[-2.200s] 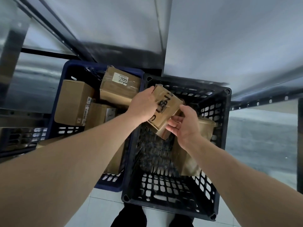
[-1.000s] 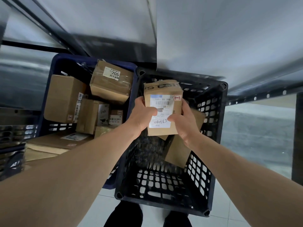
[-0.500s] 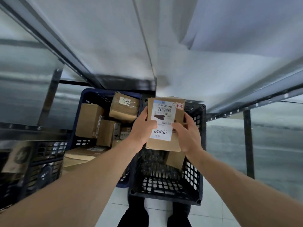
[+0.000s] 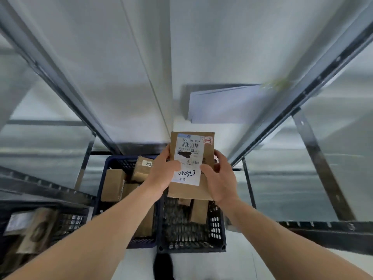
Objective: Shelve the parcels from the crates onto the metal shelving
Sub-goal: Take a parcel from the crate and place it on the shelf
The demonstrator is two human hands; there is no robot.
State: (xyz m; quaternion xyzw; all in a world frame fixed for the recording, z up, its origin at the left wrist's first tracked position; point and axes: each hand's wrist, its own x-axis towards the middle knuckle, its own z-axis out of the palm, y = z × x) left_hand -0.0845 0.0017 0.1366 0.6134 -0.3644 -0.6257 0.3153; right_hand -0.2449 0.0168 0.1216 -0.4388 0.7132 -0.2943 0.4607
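I hold a small brown cardboard parcel (image 4: 191, 164) upright in front of me, its white shipping label with a handwritten number facing me. My left hand (image 4: 163, 174) grips its left edge and my right hand (image 4: 220, 178) grips its right edge. Below it stands a black perforated crate (image 4: 218, 229) with a few brown parcels inside. To its left a blue crate (image 4: 113, 160) holds several more cardboard boxes. The metal shelving (image 4: 262, 37) rises ahead, and a white flat parcel (image 4: 222, 106) lies on its shelf just above the held box.
Slanted shelf rails (image 4: 60, 81) run left and right of the shelf surface. At the lower left another dark crate (image 4: 66, 221) holds a brown packet. A perforated shelf beam (image 4: 323, 227) crosses at the right. White floor tiles show under the crates.
The parcel came out of the black crate, was turned label-up, and has risen toward the shelf. My view has tilted upward, so the crates now look smaller and lower.
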